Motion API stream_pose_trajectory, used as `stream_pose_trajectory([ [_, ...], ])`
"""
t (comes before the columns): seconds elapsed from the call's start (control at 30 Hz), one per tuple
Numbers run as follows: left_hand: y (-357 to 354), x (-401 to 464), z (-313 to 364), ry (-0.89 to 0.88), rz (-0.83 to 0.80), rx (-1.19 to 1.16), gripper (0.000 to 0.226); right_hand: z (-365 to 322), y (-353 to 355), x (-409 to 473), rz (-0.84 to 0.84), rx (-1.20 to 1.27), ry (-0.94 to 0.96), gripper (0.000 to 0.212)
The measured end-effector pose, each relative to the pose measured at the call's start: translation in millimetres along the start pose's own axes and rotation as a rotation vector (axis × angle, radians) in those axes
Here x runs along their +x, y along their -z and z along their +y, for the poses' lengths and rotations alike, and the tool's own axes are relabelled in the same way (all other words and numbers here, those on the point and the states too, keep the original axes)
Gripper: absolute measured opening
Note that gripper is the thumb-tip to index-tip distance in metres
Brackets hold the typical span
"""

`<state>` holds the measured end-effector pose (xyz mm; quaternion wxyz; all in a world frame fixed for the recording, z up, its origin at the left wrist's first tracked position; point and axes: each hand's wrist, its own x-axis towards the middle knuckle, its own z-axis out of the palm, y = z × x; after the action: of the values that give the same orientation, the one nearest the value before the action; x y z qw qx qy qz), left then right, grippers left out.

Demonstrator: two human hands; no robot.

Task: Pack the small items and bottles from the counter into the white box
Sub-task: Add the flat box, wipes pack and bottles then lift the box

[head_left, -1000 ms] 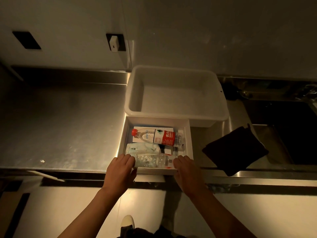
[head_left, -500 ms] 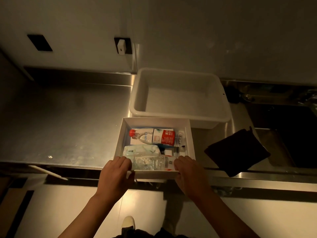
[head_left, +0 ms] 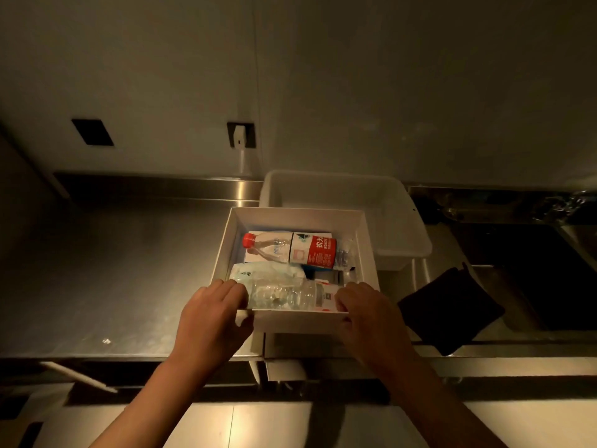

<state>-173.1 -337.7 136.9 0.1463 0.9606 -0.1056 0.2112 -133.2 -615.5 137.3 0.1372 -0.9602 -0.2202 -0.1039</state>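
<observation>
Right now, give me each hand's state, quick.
Left hand: grips the white box at its near-left corner.
Right hand: grips the box's near-right corner.

The scene is showing dim, with a warm yellowish cast lying over everything. The white box point(head_left: 295, 218) is catching the most light and is standing out as the brightest area; its inner left wall is glowing pale. Left of the box, the steel counter point(head_left: 106, 270) is giving off a soft, dull sheen, with a small glint near its front edge. Right of the box, the sink point(head_left: 533, 273) and the dark cloth point(head_left: 452, 310) are sinking into near-black shadow, detail lost. Below the box, shadow is pooling under the counter lip. Straight lines are bowing toward the frame edges, and fine detail is looking slightly soft and grainy.
</observation>
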Motion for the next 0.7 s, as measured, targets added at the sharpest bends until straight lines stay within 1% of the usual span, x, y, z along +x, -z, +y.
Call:
stream_pose_trajectory([
  [0.1,9,23,-13,-0.051,0.008,-0.003,0.042,-5,10,17,-0.010,-0.027,-0.017,0.043],
  [0.3,12,69,-28,-0.083,0.010,-0.015,0.035,-3,29,53,0.037,-0.049,-0.064,0.041],
  [0.4,5,95,-29,-0.098,0.017,-0.019,0.035,11,32,73,0.041,-0.054,-0.079,0.044],
  [0.5,-9,123,-29,-0.117,0.014,-0.034,0.032,31,32,96,0.044,-0.071,-0.107,0.040],
  [0.7,-50,184,-25,-0.081,-0.013,-0.045,0.022,81,26,143,0.046,-0.029,-0.119,0.037],
])
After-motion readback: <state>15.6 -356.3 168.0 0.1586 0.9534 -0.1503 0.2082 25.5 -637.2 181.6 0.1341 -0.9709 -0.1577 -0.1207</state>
